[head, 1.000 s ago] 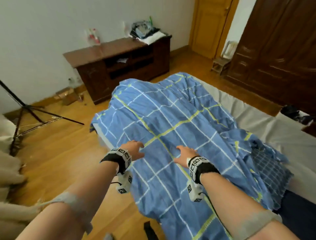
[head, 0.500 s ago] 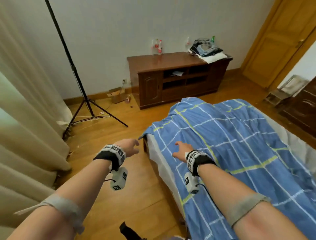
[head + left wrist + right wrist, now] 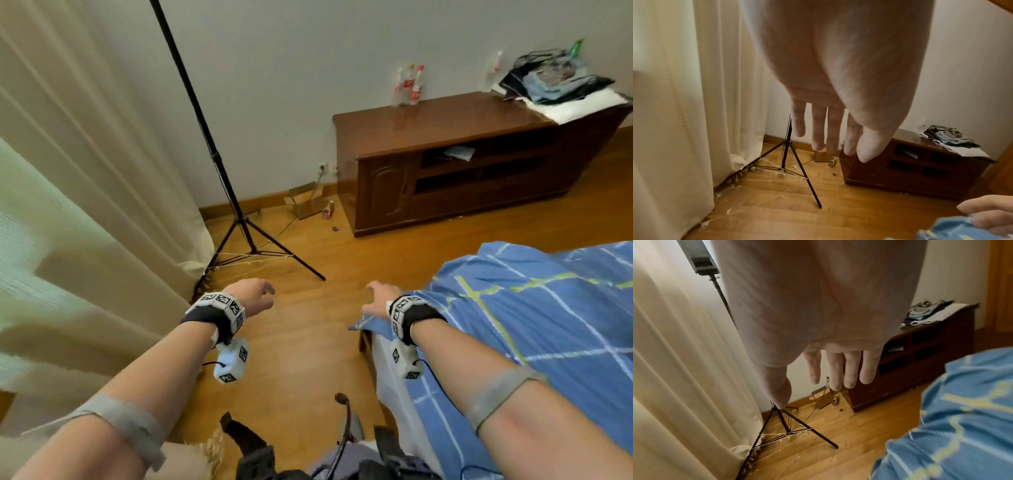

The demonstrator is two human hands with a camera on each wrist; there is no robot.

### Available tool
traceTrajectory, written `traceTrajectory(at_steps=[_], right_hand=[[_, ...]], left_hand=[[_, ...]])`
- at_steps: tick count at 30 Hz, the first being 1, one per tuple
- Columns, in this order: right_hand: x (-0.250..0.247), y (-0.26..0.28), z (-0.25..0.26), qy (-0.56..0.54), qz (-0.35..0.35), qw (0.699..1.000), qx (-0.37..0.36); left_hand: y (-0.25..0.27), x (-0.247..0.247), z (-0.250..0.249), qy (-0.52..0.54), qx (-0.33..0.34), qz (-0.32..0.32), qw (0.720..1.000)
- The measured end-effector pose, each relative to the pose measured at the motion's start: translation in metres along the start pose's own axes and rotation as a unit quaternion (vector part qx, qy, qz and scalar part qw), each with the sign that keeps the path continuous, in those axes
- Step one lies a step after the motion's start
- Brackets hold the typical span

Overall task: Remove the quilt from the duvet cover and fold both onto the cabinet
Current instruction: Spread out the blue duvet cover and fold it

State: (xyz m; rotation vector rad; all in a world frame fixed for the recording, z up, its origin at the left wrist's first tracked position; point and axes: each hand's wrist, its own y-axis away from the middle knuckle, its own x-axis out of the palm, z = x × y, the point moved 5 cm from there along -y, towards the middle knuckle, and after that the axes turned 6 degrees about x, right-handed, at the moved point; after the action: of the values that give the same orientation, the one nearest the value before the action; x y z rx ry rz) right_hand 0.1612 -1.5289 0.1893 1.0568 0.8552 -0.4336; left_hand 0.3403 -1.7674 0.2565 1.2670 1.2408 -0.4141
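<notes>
Meanwhile, both grips slack and empty: left hand (image 3: 255, 295), right hand (image 3: 378, 297) beside duvet cover (image 3: 534, 325).

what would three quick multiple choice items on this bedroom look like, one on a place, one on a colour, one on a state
1. Where do the bottles stand?
A. on the cabinet, by the wall
B. on the floor
C. on the bed

2. Which colour is the duvet cover?
A. plain red
B. blue with white and yellow lines
C. green

3. How is the left hand?
A. gripping the tripod
B. holding a bottle
C. open, holding nothing

Answers: 1 A, they stand at the back of the cabinet top. 2 B, the head view shows blue checked cloth. 3 C, the left wrist view shows loose fingers over bare floor.
</notes>
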Motion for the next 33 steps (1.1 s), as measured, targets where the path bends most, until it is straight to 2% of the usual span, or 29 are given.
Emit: traceTrajectory(at_steps=[3,8,12,15,19,21,24,28,31,33], right_hand=[[-0.056,-0.066,0.022,0.047,-0.002,0.999,-0.018],[-0.136,-0.176,0.034,0.091,-0.029,0.995,-0.015],[-0.189,-0.264,0.010,0.075,-0.041,0.996,0.037],[-0.231,-0.318,-0.027,0.022,-0.058,0.992,0.108],[-0.285,-0.361,-0.087,-0.064,-0.067,0.973,0.212],[-0.305,-0.366,-0.119,-0.095,-0.084,0.958,0.256],[-0.326,-0.371,-0.174,-0.153,-0.096,0.934,0.309],[-0.337,-0.383,-0.261,-0.244,-0.116,0.884,0.381],[-0.349,-0.411,-0.330,-0.318,-0.118,0.844,0.415],[-0.371,-0.437,-0.378,-0.348,-0.125,0.830,0.418]], left_hand=[[-0.070,-0.047,0.008,0.011,0.009,-0.011,1.000],[-0.210,-0.102,0.006,0.007,0.037,0.019,0.999],[-0.343,-0.152,-0.014,-0.024,0.104,0.032,0.994],[-0.444,-0.198,-0.049,-0.044,0.159,0.026,0.986],[-0.561,-0.254,-0.134,-0.107,0.259,0.069,0.957],[-0.610,-0.271,-0.183,-0.141,0.308,0.083,0.937],[-0.668,-0.284,-0.272,-0.187,0.374,0.113,0.901],[-0.723,-0.290,-0.390,-0.221,0.447,0.132,0.857],[-0.766,-0.295,-0.474,-0.252,0.478,0.151,0.828],[-0.799,-0.302,-0.533,-0.269,0.485,0.160,0.817]])
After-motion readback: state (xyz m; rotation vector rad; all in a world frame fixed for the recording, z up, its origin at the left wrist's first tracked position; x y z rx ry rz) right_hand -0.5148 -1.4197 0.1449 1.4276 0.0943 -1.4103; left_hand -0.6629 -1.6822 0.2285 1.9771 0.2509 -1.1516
